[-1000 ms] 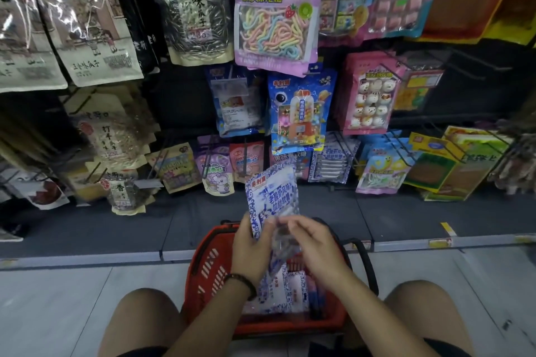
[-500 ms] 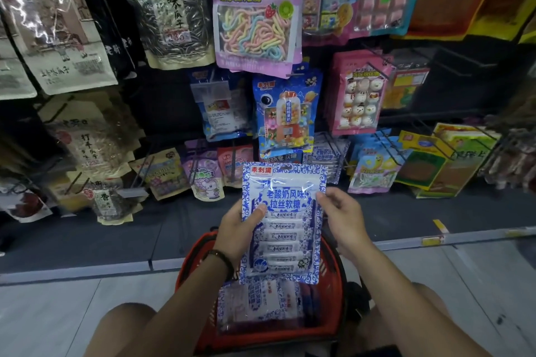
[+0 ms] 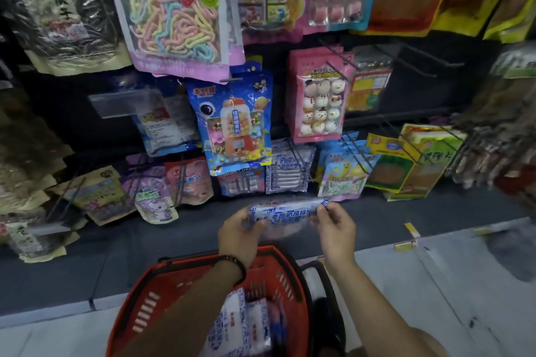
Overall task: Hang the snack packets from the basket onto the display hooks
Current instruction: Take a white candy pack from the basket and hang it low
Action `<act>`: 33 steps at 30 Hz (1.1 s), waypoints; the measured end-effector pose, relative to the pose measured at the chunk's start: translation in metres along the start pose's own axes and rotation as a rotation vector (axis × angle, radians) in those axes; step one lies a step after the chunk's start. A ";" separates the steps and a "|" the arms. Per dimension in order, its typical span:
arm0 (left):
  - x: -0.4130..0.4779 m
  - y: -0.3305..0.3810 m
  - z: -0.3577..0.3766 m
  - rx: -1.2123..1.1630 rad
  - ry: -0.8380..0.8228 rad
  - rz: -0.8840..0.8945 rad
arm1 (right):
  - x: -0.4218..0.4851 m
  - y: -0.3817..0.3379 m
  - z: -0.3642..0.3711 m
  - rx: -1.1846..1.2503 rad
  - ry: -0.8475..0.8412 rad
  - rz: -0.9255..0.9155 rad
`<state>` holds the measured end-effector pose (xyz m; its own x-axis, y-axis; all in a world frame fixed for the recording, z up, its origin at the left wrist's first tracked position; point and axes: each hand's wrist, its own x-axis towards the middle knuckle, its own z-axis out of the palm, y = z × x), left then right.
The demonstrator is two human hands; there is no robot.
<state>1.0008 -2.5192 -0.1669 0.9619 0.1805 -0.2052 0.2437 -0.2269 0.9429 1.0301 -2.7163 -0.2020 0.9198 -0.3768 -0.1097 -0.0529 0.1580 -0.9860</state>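
Note:
A blue-and-white snack packet [image 3: 285,213] is held flat and nearly edge-on, blurred, between both hands. My left hand [image 3: 236,233] grips its left end and my right hand [image 3: 336,229] grips its right end. It hovers just in front of and below a hanging stack of matching blue-and-white packets [image 3: 290,169] on a low display hook. Below my arms the red basket [image 3: 162,298] holds more of the same packets [image 3: 240,324].
Hooks full of other snacks crowd the rack: a pink cotton-candy bag [image 3: 174,17], a blue gumball-machine packet [image 3: 235,122], a pink marshmallow box [image 3: 319,95], green-yellow packets [image 3: 412,162]. A dark base shelf [image 3: 174,229] runs under them; pale floor tiles [image 3: 449,284] lie at the right.
The packet was lifted out of the basket, held upright facing me, and now lies tipped flat and farther forward toward the low hooks. The camera has moved closer to the rack.

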 end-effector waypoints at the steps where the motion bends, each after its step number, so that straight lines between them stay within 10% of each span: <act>1: 0.009 -0.004 0.009 0.018 -0.022 0.018 | 0.008 0.004 -0.003 0.053 0.013 0.045; 33: 0.153 -0.051 0.125 -0.260 0.084 -0.319 | 0.146 0.057 0.008 0.016 0.110 0.241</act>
<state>1.1507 -2.6002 -0.2790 0.8274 0.2826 -0.4853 0.4777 0.1002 0.8728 1.1642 -2.7552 -0.2731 0.8335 -0.4234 -0.3548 -0.2581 0.2695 -0.9278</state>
